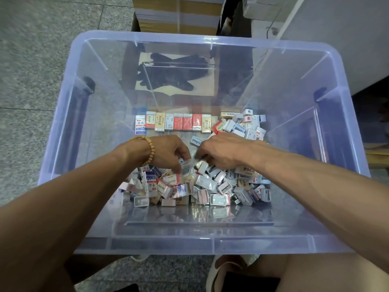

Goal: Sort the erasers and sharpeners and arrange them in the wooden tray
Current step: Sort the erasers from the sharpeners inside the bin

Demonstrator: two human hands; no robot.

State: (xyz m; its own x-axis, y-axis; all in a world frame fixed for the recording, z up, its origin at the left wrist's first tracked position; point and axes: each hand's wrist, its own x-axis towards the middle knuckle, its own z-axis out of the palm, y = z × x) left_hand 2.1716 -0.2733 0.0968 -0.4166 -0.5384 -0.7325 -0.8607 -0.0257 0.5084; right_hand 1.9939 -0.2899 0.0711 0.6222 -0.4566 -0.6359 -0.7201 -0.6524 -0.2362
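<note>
1. A large translucent bluish plastic storage bin (101, 144) fills most of the view, standing on grey speckled floor tiles (31, 60).
2. On its bottom lies a loose heap of small boxed erasers and plastic sharpeners (200, 186), white, pink, red and tan, jumbled at all angles.
3. Along the far side a neat row of boxed erasers (174, 122) stands side by side; at its right end sits a smaller cluster of white and pink sharpeners (246, 125).
4. The surface beneath that row looks pale and gridded; whether it is the wooden tray cannot be told.
5. The left hand (168, 152), with a tan beaded bracelet (147, 148) on its wrist, reaches into the heap with fingers curled; a small pale piece shows at its fingertips, and what it is cannot be made out.
6. The right hand (223, 150) meets it over the heap, fingers curled down; what it grips is hidden beneath it.
7. Dark glove-like shapes (170, 74) show blurred through the far wall, on something pale.
8. Stacked cardboard boxes (179, 13) are cut off at the top edge.
</note>
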